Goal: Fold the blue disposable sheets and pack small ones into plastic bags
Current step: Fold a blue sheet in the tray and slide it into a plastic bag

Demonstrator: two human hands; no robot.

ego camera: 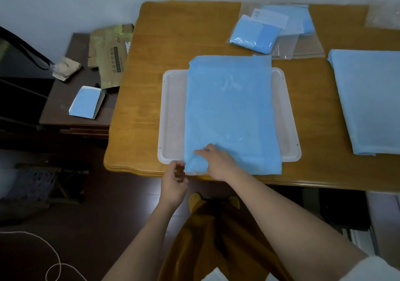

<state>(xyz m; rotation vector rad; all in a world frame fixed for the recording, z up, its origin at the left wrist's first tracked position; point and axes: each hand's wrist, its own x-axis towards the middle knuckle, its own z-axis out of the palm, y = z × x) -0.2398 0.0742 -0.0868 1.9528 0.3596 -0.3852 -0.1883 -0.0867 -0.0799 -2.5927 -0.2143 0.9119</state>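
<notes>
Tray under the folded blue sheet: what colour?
White, slightly translucent plastic tray, seen in the head view, lying on the wooden table.

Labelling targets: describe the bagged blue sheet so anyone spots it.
On the wooden table, look beyond the white tray toward the far edge. The bagged blue sheet is the small folded square in clear plastic, much smaller than the unbagged sheets nearby.

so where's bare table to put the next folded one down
Bare wood lies between the white plastic tray and the large blue sheet stack on the right, and left of the tray. The far right, around the bagged blue sheets, is crowded.
</notes>
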